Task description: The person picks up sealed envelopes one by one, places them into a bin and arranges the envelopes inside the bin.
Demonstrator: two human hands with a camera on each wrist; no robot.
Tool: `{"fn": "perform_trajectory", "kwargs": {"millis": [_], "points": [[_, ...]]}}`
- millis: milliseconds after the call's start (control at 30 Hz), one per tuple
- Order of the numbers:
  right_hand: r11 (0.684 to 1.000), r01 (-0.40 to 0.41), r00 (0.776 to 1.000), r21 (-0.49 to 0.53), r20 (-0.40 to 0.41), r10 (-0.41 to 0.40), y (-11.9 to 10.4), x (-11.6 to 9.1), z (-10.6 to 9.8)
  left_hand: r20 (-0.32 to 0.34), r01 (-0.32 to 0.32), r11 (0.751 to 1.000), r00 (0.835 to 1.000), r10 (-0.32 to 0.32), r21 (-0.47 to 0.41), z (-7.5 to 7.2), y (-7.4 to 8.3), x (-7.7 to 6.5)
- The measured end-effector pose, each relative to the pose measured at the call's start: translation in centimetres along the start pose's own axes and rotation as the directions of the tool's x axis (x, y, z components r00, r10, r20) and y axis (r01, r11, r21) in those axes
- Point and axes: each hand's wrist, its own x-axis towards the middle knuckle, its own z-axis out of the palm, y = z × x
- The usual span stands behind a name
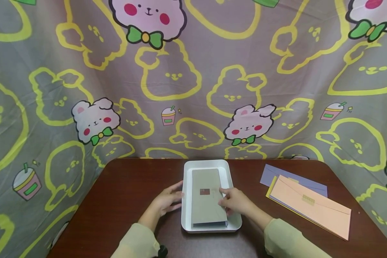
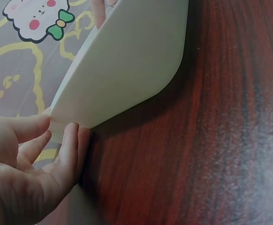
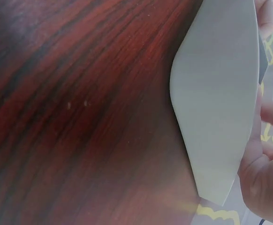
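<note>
A white tray [image 1: 187, 215] stands on the table in the head view, with a flat grey-beige box [image 1: 206, 208] lying lengthwise inside it. A small brown label marks the box's top, and its near end shows a dark edge. My left hand [image 1: 167, 200] touches the tray's left rim, thumb and fingers fairly straight; the left wrist view shows its fingertips against the outer wall. At the box's right edge, my right hand [image 1: 237, 200] pinches the side, its lower fingers partly hidden. The tray wall [image 3: 216, 93] blocks much of this in the right wrist view.
Several long envelopes overlap to the right of the tray: a peach envelope [image 1: 322, 209] on top, a yellow one [image 1: 271, 186] under it, and a purple-blue envelope [image 1: 277, 175] behind. A patterned curtain [image 1: 193, 107] hangs directly past the table's back edge.
</note>
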Motion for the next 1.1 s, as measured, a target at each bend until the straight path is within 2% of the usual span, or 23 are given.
{"fn": "perform_trajectory", "kwargs": {"millis": [133,300,400,533,633,700,833,967,1100], "points": [[0.999,-0.023,1.000,-0.035,0.014,0.024,0.0,0.1,0.1,-0.003,-0.001,1.000,1.000,0.001,-0.001,0.0,-0.1,-0.1],[0.986,-0.009,1.000,-0.164,0.018,0.012,0.0,0.3,0.6,0.000,-0.009,1.000,1.000,0.009,-0.002,0.0,-0.3,-0.2],[0.957,-0.010,1.000,-0.289,0.007,0.012,-0.4,0.4,0.9,0.003,-0.008,1.000,1.000,0.008,-0.007,-0.1,-0.4,-0.1],[0.898,-0.048,0.999,-0.437,-0.020,0.044,-1.2,0.3,1.3,0.010,-0.010,1.000,1.000,0.010,-0.011,0.0,-0.4,0.0],[0.876,-0.086,0.996,-0.475,-0.026,0.083,-1.6,0.3,1.5,0.012,-0.014,1.000,1.000,0.014,-0.013,0.0,-0.3,0.0],[0.874,-0.104,0.994,-0.476,-0.027,0.103,-1.7,0.3,1.6,0.008,-0.015,1.000,1.000,0.016,-0.012,0.0,-0.3,0.0],[0.862,-0.104,0.994,-0.497,-0.032,0.101,-1.8,0.3,1.7,0.003,-0.014,1.000,1.000,0.014,-0.013,-0.1,-0.2,0.0],[0.860,-0.097,0.995,-0.501,-0.031,0.094,-1.7,0.2,1.8,0.007,-0.015,1.000,1.000,0.015,-0.009,-0.1,-0.3,0.1],[0.876,-0.095,0.995,-0.472,-0.026,0.093,-1.7,0.1,1.8,0.005,-0.012,1.000,1.000,0.012,-0.006,-0.1,-0.5,0.1]]}}
